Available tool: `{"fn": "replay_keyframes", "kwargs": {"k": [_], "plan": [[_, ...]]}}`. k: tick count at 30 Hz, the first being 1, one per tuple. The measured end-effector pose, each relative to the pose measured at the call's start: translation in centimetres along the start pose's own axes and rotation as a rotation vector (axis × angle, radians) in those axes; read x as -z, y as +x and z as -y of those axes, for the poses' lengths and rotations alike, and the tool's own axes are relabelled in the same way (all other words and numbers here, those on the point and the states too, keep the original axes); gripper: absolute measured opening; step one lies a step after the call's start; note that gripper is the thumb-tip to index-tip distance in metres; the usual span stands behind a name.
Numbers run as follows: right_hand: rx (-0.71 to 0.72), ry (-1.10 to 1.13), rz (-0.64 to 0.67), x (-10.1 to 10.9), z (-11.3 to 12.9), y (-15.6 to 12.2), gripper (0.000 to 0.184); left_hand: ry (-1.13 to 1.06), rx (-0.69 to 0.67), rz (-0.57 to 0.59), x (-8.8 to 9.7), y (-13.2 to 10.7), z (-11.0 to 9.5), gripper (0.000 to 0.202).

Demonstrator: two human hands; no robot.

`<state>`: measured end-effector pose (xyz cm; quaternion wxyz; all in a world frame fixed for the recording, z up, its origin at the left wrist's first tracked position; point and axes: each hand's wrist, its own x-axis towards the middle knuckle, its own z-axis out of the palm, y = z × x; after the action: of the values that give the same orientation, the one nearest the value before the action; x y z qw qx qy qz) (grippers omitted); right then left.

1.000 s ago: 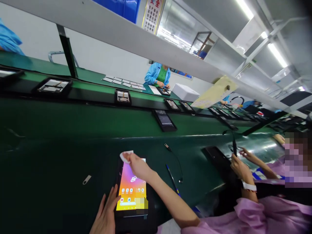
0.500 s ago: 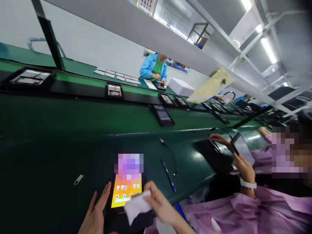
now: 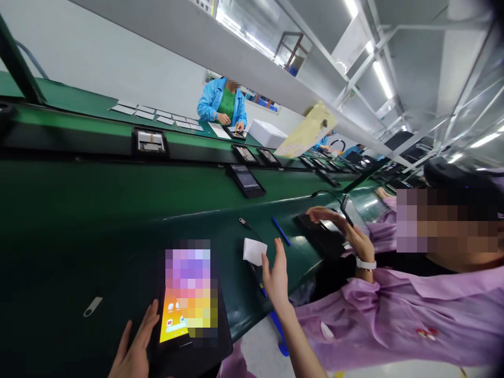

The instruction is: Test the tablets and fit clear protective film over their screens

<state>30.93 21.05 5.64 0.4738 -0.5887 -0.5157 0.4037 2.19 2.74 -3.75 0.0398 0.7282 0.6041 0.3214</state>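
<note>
A tablet (image 3: 173, 333) with a lit, colourful home screen lies in a black tray (image 3: 220, 344) on the green bench in front of me, part of its screen blurred out. My left hand (image 3: 136, 344) rests at the tray's left edge, fingers stretched out. To the right of the tablet, my right hand (image 3: 277, 278) has its fingers apart, the thumb side by the edge of a white folded cloth (image 3: 254, 251). That cloth lies on the bench over part of a blue pen (image 3: 263, 287) and a short cable (image 3: 244, 223).
A metal USB stick (image 3: 93, 306) lies left of the tablet. Another blue pen (image 3: 281, 231) is farther right. Beside me, a co-worker in a pink smock (image 3: 354, 320) handles a device. Several trayed tablets (image 3: 247, 180) line the far side, where a person in blue (image 3: 210, 100) works.
My right hand has moved off the tablet to the right and let go of the white cloth, now on the bench. The view has turned right. The co-worker's device is tilted edge-on.
</note>
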Motion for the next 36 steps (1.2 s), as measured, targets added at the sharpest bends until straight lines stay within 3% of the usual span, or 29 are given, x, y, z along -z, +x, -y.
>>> {"fn": "replay_keyframes", "kwargs": {"k": [1,3,5,7,11,17,23,27,31,36], "plan": [[0.052,-0.035,0.027,-0.5,-0.4,-0.8,0.078,0.007,-0.009,0.002,0.3,0.1,-0.2,0.091],[0.104,-0.090,0.231,-1.8,-1.3,-3.1,0.070,0.008,-0.007,0.025,0.6,0.0,-0.4,0.087],[0.075,-0.092,0.471,-3.5,-2.4,-5.9,0.064,-0.030,0.017,0.054,0.8,-0.5,-0.6,0.082],[0.006,-0.048,0.556,-4.8,-3.3,-8.3,0.063,-0.106,0.046,0.062,0.8,-1.2,-0.9,0.080],[-0.072,0.022,0.486,-6.2,-3.7,-10.3,0.065,-0.256,0.077,0.085,0.9,-2.1,-1.5,0.074],[-0.079,-0.002,0.519,-6.2,-2.8,-10.0,0.088,-0.272,0.145,0.132,1.4,-1.5,-2.2,0.070],[-0.047,-0.044,0.540,-5.9,-2.9,-10.2,0.087,-0.274,0.138,0.114,0.9,-1.8,-2.4,0.072],[0.041,-0.196,0.473,-7.0,-2.6,-7.9,0.089,-0.262,0.125,0.095,0.6,-1.9,-2.1,0.071],[0.103,-0.171,0.386,-8.7,-1.6,-3.6,0.074,-0.245,0.123,0.112,0.8,-1.7,-2.0,0.073],[0.054,-0.080,0.450,-8.4,-0.9,-1.7,0.068,-0.230,0.156,0.117,0.8,-2.1,-2.3,0.071]]}}
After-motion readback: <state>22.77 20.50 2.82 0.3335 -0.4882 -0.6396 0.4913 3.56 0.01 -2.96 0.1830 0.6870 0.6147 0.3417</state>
